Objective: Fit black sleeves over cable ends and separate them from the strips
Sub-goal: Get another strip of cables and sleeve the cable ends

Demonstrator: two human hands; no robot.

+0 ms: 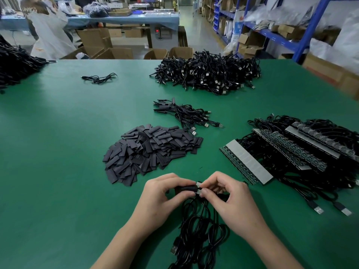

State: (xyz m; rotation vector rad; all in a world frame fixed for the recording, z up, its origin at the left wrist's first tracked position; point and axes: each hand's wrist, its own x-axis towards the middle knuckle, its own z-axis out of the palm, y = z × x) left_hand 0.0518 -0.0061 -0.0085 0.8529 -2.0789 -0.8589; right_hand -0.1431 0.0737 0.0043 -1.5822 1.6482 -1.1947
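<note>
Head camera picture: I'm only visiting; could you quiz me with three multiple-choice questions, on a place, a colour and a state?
1. Where is the pile of sleeves? A) just beyond the left hand B) on the floor C) in a drawer
2. What colour is the table under the hands? A) blue B) green C) white
3. What is the right hand doing? A) lying flat B) pinching a cable end C) holding a cup
Answers: 1 A, it lies ahead of that hand. 2 B, its top is green. 3 B, its fingertips close on the end.
</note>
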